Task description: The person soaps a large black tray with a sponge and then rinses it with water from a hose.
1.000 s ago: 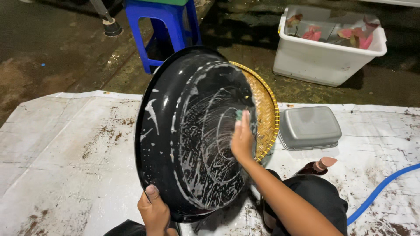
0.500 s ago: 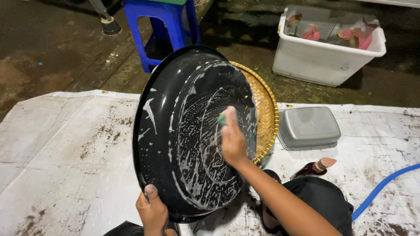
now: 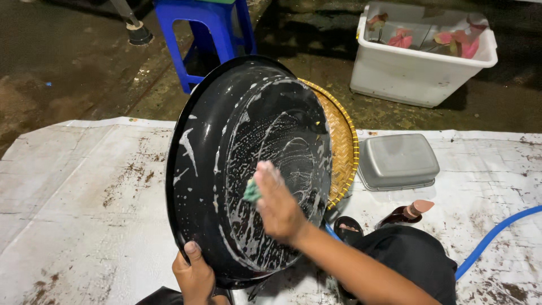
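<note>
A large black round basin [image 3: 226, 147] stands tilted on its edge, its soapy inside facing me. My left hand [image 3: 195, 277] grips its lower rim, thumb over the edge. My right hand [image 3: 279, 206] presses a green sponge [image 3: 252, 192] against the foamy inner bottom, a little right of centre. White suds streak the basin's wall and bottom.
A woven bamboo tray [image 3: 341, 147] leans behind the basin. A grey lidded box [image 3: 398, 161] lies to the right on the white tarp [image 3: 84, 197]. A blue hose [image 3: 497, 234] runs at the right. A white tub [image 3: 418, 56] and a blue stool [image 3: 197, 39] stand beyond on wet ground.
My right hand with the sponge has slid left and down across the basin's inside. The basin has tipped slightly; my left hand stays on the lower rim.
</note>
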